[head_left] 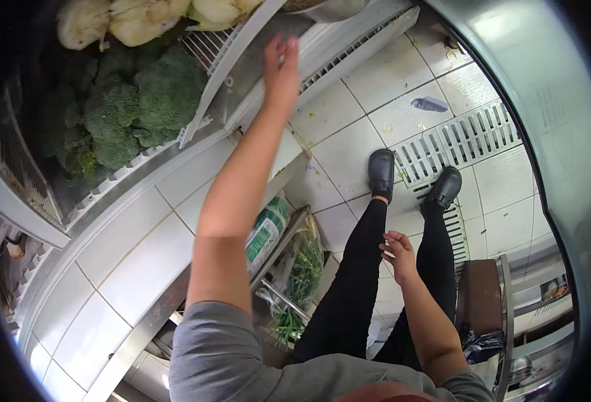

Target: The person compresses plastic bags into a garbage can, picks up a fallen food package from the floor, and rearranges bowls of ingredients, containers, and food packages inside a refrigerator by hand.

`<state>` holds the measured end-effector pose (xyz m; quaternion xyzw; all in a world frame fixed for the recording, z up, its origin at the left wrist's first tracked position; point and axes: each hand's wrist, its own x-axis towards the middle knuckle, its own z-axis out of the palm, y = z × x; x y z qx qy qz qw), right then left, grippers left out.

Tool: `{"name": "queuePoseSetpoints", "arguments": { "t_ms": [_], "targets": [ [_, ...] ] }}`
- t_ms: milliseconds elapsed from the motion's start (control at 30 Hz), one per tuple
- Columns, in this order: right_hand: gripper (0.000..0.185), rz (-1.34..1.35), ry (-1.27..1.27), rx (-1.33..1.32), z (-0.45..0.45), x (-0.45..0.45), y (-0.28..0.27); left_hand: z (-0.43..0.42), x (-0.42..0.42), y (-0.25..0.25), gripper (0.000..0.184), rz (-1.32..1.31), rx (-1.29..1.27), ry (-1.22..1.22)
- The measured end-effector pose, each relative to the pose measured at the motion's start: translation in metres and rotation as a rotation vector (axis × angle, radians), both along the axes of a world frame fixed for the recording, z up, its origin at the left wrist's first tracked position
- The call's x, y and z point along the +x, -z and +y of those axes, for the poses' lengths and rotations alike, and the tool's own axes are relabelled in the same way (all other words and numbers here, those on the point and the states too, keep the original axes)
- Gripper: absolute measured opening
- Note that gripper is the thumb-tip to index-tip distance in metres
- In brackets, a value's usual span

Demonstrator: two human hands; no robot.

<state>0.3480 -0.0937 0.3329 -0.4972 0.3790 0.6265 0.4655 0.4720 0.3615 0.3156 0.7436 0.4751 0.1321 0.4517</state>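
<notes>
My left hand (281, 74) reaches forward at the end of a stretched arm, beside the lower edge of an open refrigerated cabinet. Its fingers are slightly blurred and apart, with nothing visible in them. Left of it, dark green broccoli heads (138, 100) lie on a wire shelf (208, 48). Pale, trimmed vegetables (141, 21) sit above the broccoli, cut by the frame's top. My right hand (400, 256) hangs in front of my legs, fingers loosely bent and spread, holding nothing that I can see.
A glass door (543, 87) curves along the right. Below the tiled ledge (135, 268) are a green-and-white package (269, 231) and bagged leafy greens (302, 281). Floor drain grates (480, 132) run near my black shoes (380, 171). Vegetable scraps and a crumpled grey piece (429, 104) lie on the tiles.
</notes>
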Motion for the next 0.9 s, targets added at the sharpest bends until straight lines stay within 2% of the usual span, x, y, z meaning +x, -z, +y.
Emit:
{"name": "queuePoseSetpoints", "arguments": {
  "t_ms": [67, 133, 167, 233, 267, 333, 433, 500, 567, 667, 833, 900],
  "targets": [
    [0.029, -0.020, 0.004, 0.007, -0.006, -0.001, -0.002, -0.025, 0.070, -0.035, 0.069, -0.233, -0.387, -0.290],
    [0.031, -0.033, 0.013, -0.040, -0.009, -0.001, -0.002, -0.037, 0.114, -0.052, 0.057, -0.430, -0.630, -0.537],
    [0.032, -0.034, 0.002, -0.050, -0.011, -0.001, -0.001, -0.032, 0.124, -0.044, 0.057, -0.437, -0.625, -0.540],
    [0.033, -0.050, -0.003, -0.054, -0.014, 0.003, -0.003, -0.018, 0.140, -0.031, 0.046, -0.621, -0.940, -0.725],
    [0.034, -0.055, -0.006, -0.067, -0.016, 0.004, -0.005, -0.017, 0.138, -0.030, 0.046, -0.625, -0.942, -0.722],
    [0.034, -0.060, 0.000, -0.032, -0.020, 0.009, -0.007, -0.016, 0.132, -0.036, 0.042, -0.672, -0.874, -0.877],
    [0.034, -0.099, 0.035, 0.046, -0.025, 0.021, -0.012, -0.021, 0.099, -0.034, 0.047, -0.724, -0.759, -0.870],
    [0.034, -0.134, 0.055, 0.090, -0.027, 0.034, -0.019, -0.015, 0.074, -0.024, 0.050, -0.731, -0.729, -0.969],
    [0.033, -0.220, 0.063, 0.093, -0.028, 0.054, -0.031, -0.024, 0.063, -0.058, 0.047, -0.691, -0.581, -1.052],
    [0.035, -0.312, 0.058, 0.051, -0.047, 0.083, -0.043, 0.014, 0.006, -0.013, 0.037, -0.812, -0.695, -0.990],
    [0.036, -0.389, 0.007, -0.116, -0.107, 0.115, -0.047, 0.057, -0.049, 0.002, 0.036, -0.820, -0.532, -1.048],
    [0.034, -0.411, -0.002, -0.220, -0.151, 0.110, -0.027, 0.068, -0.061, -0.005, 0.037, -0.823, -0.621, -1.184]
  ]
}}
